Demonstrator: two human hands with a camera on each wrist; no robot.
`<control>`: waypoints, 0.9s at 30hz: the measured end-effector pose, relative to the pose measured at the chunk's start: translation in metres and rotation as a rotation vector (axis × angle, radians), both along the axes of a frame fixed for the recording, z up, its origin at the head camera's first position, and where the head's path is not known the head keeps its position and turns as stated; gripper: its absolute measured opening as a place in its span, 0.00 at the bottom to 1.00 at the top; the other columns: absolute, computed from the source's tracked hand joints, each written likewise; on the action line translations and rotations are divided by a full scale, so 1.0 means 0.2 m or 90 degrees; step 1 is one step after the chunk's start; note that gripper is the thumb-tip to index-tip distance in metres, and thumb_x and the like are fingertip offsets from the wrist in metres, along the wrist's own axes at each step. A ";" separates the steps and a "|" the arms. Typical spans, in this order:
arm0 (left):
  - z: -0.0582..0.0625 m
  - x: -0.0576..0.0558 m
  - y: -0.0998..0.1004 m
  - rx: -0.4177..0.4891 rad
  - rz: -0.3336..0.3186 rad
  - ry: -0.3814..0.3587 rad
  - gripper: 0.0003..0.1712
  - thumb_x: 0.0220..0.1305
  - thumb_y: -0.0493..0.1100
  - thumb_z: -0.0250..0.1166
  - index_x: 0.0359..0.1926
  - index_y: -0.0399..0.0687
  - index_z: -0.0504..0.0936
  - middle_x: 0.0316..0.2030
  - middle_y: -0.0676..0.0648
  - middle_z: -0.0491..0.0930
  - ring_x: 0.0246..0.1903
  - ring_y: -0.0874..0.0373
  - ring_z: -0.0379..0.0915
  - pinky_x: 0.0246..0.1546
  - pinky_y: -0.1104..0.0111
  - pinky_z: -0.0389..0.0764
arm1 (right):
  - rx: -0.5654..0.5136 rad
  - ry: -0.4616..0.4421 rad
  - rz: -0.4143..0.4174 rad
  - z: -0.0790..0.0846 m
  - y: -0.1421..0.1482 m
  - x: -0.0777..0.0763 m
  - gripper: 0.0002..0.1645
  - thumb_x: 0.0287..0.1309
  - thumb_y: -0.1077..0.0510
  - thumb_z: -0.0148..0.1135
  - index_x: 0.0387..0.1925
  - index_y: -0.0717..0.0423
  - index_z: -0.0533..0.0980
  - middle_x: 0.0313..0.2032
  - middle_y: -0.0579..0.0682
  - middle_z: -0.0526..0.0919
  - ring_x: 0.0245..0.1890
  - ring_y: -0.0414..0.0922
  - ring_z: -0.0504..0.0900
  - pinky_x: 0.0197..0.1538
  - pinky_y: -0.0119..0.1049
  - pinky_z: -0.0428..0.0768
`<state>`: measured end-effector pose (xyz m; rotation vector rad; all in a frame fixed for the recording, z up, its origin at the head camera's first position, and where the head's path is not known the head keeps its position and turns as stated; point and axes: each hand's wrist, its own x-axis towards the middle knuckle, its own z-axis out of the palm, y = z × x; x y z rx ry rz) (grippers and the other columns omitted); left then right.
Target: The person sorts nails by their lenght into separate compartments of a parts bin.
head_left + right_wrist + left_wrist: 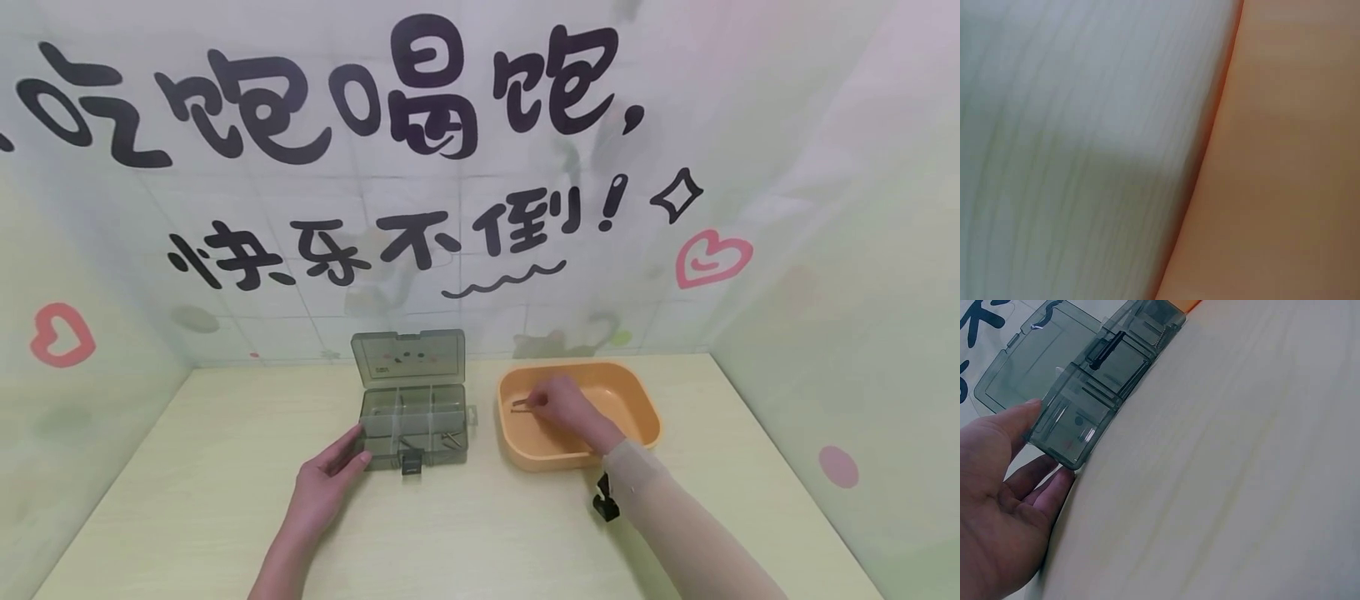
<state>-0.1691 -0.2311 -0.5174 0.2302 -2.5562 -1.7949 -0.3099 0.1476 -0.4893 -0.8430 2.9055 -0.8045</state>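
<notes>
A translucent grey-green compartment box (378, 427) stands with its lid (409, 358) raised at the back. My left hand (321, 487) holds the box's left end, thumb on one side of the corner and fingers on the other; the left wrist view shows this hand (1004, 494) up close. A few screws (452, 440) lie in the front compartments. Inside the orange tray (637, 392), my right hand (564, 407) pinches a small thin screw (520, 403) near the tray's left side. The right wrist view shows only the tray's outer wall (1279, 175) and the table, not the hand.
A black latch (411, 463) hangs at the box's front. The pale wood-grain table (480, 533) runs back to a printed wall sheet (465, 317) behind box and tray, with sheets at both sides. A black wrist mount (604, 502) sits under my right sleeve.
</notes>
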 end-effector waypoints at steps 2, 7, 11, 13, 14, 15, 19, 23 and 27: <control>0.00 0.00 0.00 0.001 -0.001 0.001 0.35 0.74 0.51 0.65 0.76 0.48 0.66 0.74 0.41 0.64 0.72 0.44 0.63 0.68 0.62 0.68 | 0.008 0.011 0.014 0.00 0.00 0.00 0.07 0.55 0.71 0.68 0.34 0.61 0.89 0.34 0.51 0.89 0.36 0.46 0.84 0.47 0.43 0.86; 0.00 -0.01 0.00 0.000 -0.001 0.002 0.36 0.74 0.51 0.65 0.76 0.48 0.67 0.74 0.41 0.64 0.71 0.44 0.63 0.67 0.62 0.69 | 0.016 0.023 0.038 0.01 0.00 0.00 0.10 0.54 0.73 0.65 0.33 0.62 0.89 0.32 0.51 0.89 0.34 0.45 0.82 0.45 0.41 0.86; 0.00 0.00 0.00 0.000 0.000 0.002 0.35 0.74 0.51 0.65 0.76 0.48 0.67 0.74 0.41 0.63 0.71 0.44 0.63 0.67 0.62 0.69 | 0.007 -0.007 0.034 0.01 0.00 0.01 0.11 0.56 0.73 0.64 0.34 0.62 0.89 0.33 0.50 0.88 0.33 0.43 0.80 0.43 0.38 0.84; 0.00 0.00 0.00 0.000 0.002 0.002 0.35 0.73 0.51 0.65 0.76 0.48 0.67 0.74 0.41 0.64 0.71 0.44 0.63 0.67 0.62 0.69 | 0.002 -0.013 0.034 0.00 0.00 0.01 0.12 0.56 0.74 0.62 0.34 0.62 0.88 0.33 0.51 0.88 0.32 0.43 0.79 0.41 0.37 0.84; 0.00 0.00 0.00 0.000 0.003 0.003 0.35 0.73 0.52 0.65 0.76 0.48 0.67 0.74 0.41 0.64 0.71 0.44 0.63 0.67 0.62 0.69 | -0.002 -0.015 0.034 0.00 0.00 0.01 0.12 0.56 0.74 0.61 0.35 0.62 0.88 0.33 0.51 0.88 0.32 0.42 0.79 0.40 0.37 0.84; 0.00 0.00 0.00 0.000 0.003 0.003 0.35 0.73 0.52 0.65 0.76 0.48 0.67 0.74 0.41 0.64 0.71 0.44 0.63 0.67 0.62 0.69 | -0.007 -0.017 0.034 0.00 0.00 0.01 0.13 0.56 0.74 0.61 0.35 0.63 0.88 0.33 0.51 0.88 0.32 0.42 0.79 0.40 0.36 0.83; 0.00 0.00 0.00 -0.002 0.005 0.005 0.36 0.73 0.52 0.66 0.76 0.48 0.67 0.73 0.41 0.65 0.71 0.44 0.64 0.67 0.63 0.69 | -0.026 -0.026 0.026 0.00 0.00 0.02 0.13 0.57 0.75 0.60 0.35 0.63 0.88 0.34 0.51 0.88 0.33 0.42 0.79 0.40 0.36 0.83; -0.01 0.00 0.00 -0.002 0.006 0.009 0.36 0.73 0.52 0.66 0.75 0.48 0.68 0.73 0.41 0.66 0.71 0.44 0.64 0.66 0.64 0.69 | -0.047 -0.047 0.004 0.01 0.00 0.03 0.12 0.60 0.73 0.61 0.36 0.62 0.88 0.35 0.51 0.88 0.35 0.43 0.81 0.44 0.41 0.85; -0.01 -0.01 0.00 -0.002 0.006 0.010 0.36 0.72 0.52 0.66 0.75 0.48 0.68 0.72 0.41 0.66 0.71 0.44 0.65 0.66 0.66 0.69 | -0.066 -0.052 -0.008 0.02 0.00 0.03 0.09 0.63 0.70 0.63 0.37 0.61 0.88 0.36 0.51 0.88 0.38 0.45 0.83 0.47 0.44 0.85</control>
